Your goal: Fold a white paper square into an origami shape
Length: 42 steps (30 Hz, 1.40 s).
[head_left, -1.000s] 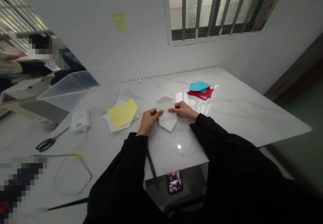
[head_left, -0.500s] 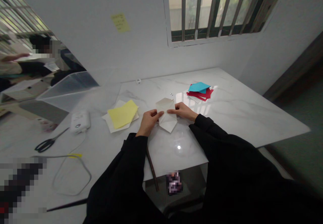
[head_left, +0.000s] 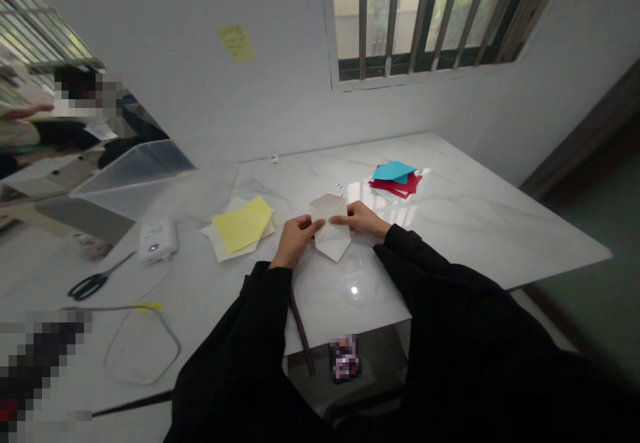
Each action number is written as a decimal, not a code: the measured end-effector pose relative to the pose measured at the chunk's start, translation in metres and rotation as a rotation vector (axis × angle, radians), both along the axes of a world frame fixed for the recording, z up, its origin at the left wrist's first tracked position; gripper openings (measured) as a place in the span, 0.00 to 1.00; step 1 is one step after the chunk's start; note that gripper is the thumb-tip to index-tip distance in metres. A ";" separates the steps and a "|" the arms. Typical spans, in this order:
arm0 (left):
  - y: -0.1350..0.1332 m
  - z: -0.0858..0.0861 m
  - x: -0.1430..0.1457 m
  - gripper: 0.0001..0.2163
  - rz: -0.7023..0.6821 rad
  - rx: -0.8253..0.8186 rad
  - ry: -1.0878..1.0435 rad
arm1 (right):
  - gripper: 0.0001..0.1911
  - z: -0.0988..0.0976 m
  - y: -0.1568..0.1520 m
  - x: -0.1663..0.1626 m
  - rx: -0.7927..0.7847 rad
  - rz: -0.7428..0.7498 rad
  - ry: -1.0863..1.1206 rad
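Observation:
Both my hands hold a folded sheet of white paper (head_left: 330, 231) just above the marble table (head_left: 465, 230), near its middle. My left hand (head_left: 298, 240) pinches the sheet's left side, and my right hand (head_left: 362, 220) presses its right side with the fingers. The folded sheet's lower point sticks out below my hands. To the left lies a yellow paper sheet (head_left: 243, 224) on a white paper sheet (head_left: 218, 243). Further right and behind is a stack of red paper (head_left: 400, 185) topped by blue paper (head_left: 394, 171).
Black-handled scissors (head_left: 90, 286) and a white plastic device (head_left: 158, 240) lie at the left, with a thin cable loop (head_left: 143, 344) nearby. A clear plastic box (head_left: 135, 180) stands at the far left, beyond which a person (head_left: 75, 113) is visible. The table's edge runs below my right forearm.
My hands stay on the folded paper in nearly the same position. The whole view has shifted very slightly.

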<state>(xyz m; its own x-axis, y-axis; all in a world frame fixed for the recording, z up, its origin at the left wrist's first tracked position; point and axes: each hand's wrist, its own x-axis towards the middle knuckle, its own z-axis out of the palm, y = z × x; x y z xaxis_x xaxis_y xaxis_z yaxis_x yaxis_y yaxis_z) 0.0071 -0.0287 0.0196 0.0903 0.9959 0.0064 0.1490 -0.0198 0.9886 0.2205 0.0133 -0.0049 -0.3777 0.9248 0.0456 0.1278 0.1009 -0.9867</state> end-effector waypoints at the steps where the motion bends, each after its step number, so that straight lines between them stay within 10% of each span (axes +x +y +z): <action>1: 0.000 0.000 0.000 0.21 0.000 0.002 -0.002 | 0.24 0.000 0.000 0.000 -0.002 0.008 0.002; 14: 0.005 -0.008 0.002 0.20 -0.014 0.042 0.003 | 0.16 0.002 0.006 0.000 -0.021 0.072 0.030; 22: 0.003 -0.004 -0.002 0.29 0.027 0.248 0.073 | 0.17 -0.011 0.021 -0.002 -0.080 -0.317 0.277; 30: 0.001 -0.008 -0.005 0.26 -0.107 0.491 0.331 | 0.18 -0.006 0.015 -0.005 -0.181 -0.190 0.413; 42: -0.003 0.004 0.007 0.15 0.001 0.443 0.079 | 0.21 0.000 -0.007 -0.030 -0.186 -0.147 0.463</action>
<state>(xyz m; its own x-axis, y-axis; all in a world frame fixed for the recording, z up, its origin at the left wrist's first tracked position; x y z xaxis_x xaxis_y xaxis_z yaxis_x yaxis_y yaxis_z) 0.0140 -0.0314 0.0233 0.1069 0.8986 0.4255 0.2238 -0.4387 0.8703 0.1910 0.0061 -0.0053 -0.2227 0.9749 0.0068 -0.3268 -0.0681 -0.9427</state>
